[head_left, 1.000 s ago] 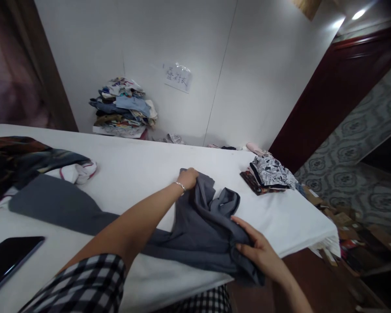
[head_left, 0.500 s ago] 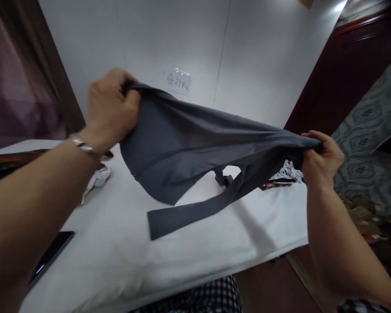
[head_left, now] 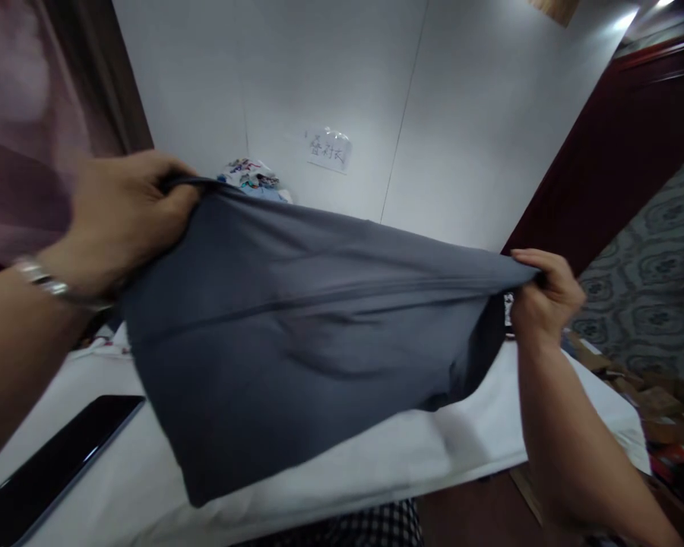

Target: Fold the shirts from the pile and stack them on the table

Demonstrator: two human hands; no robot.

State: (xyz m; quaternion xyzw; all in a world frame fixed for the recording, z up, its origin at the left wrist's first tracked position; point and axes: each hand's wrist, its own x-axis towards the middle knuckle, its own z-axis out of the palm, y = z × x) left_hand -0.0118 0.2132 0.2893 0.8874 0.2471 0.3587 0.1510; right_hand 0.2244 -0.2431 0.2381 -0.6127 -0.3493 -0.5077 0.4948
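Observation:
A dark grey shirt [head_left: 319, 327] is stretched in the air between my two hands, its seams and creases running from side to side. My left hand [head_left: 128, 216] pinches its upper left corner, thumb pressed against the fingers. At the other end, my right hand [head_left: 547, 292] is closed on the bunched cloth. The broad left part of the shirt hangs down over the white-covered table [head_left: 461, 448], and a fold droops near the right hand. Most of the table top behind the shirt is hidden.
A dark tablet or large phone [head_left: 62, 463] lies at the table's left front. Crumpled clothes [head_left: 251, 175] are heaped at the back, against a white wall bearing a paper sign [head_left: 329, 150]. Cardboard pieces [head_left: 655, 395] are piled on the right, below patterned wallpaper.
My left hand has moved left and down, and the shirt is spread wider and hangs lower. The loose strip that dangled below it is out of sight. Both hands keep their hold.

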